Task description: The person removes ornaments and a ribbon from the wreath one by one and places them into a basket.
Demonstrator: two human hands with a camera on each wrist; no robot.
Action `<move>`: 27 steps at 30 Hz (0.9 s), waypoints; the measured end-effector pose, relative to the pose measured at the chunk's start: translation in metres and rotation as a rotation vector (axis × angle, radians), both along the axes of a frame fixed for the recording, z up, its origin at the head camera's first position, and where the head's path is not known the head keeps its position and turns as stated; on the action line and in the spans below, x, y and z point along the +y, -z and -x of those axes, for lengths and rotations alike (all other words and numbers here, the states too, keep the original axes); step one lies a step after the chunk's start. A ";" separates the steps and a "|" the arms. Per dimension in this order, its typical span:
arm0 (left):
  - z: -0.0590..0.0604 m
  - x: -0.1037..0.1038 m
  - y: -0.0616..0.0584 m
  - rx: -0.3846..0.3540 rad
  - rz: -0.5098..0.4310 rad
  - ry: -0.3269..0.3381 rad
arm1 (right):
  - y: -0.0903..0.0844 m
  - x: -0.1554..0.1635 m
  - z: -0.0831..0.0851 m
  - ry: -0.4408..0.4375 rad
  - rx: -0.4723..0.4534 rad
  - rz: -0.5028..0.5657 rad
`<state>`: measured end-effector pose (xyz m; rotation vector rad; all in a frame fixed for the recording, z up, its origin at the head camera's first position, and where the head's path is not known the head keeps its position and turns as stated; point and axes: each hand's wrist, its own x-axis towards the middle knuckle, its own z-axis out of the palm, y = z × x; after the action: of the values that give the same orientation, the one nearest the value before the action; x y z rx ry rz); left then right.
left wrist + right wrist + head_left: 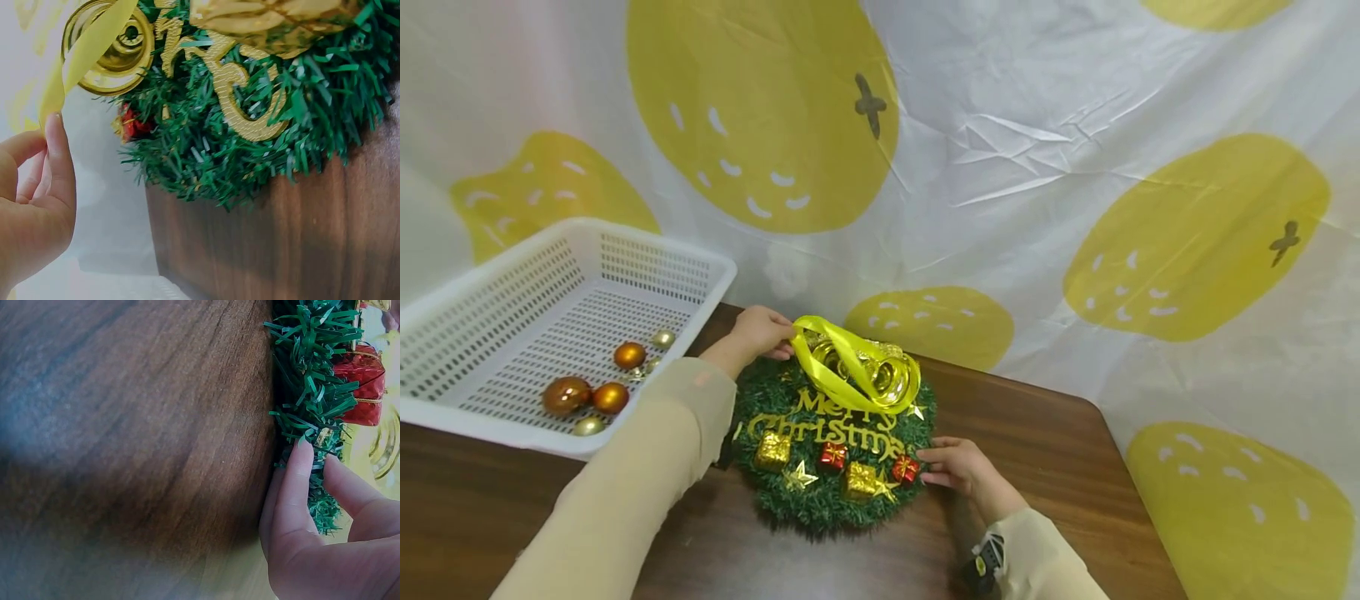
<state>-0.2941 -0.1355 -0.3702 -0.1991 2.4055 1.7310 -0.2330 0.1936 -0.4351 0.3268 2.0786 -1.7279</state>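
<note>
A green tinsel wreath [820, 508] lies on the table, carrying gold "Merry Christmas" lettering [842, 429], small gold and red gift boxes [833, 456] and gold stars [801, 476]. Across its far part are gold bells [887, 379] and a loop of shiny yellow ribbon [842, 346]. At the far left, my left hand [762, 333] pinches the ribbon between thumb and fingers, also seen in the left wrist view. Near a red gift box [369, 387], my right hand [319, 531] holds the tinsel at the wreath's right edge between thumb and fingers.
To the left stands a white perforated plastic basket [583, 442] with several orange, brown and gold baubles [628, 356] in it. Behind the brown wooden table [1037, 442] hangs a white cloth [1000, 125] printed with yellow fruit shapes. The table's right edge slopes toward the front.
</note>
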 end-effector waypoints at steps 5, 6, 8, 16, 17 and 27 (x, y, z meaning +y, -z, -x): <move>-0.004 -0.006 -0.010 0.010 -0.035 0.001 | -0.001 -0.001 -0.001 0.001 0.002 0.000; -0.005 -0.007 -0.012 0.013 -0.040 0.001 | -0.002 -0.001 -0.001 0.003 0.002 0.001; -0.005 -0.009 -0.015 0.019 -0.054 0.004 | -0.003 -0.001 -0.002 0.002 -0.002 0.001; -0.006 -0.016 -0.026 0.001 -0.162 0.016 | -0.004 -0.002 -0.003 0.005 -0.004 -0.001; -0.006 -0.016 -0.027 0.001 -0.170 0.020 | -0.004 -0.002 -0.003 0.008 -0.004 -0.002; -0.007 -0.011 -0.036 0.008 -0.196 0.027 | -0.004 -0.003 -0.003 0.002 0.006 -0.009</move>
<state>-0.2869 -0.1464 -0.3344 -0.1333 2.2139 1.9431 -0.2302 0.1906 -0.4310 0.3275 2.0910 -1.7235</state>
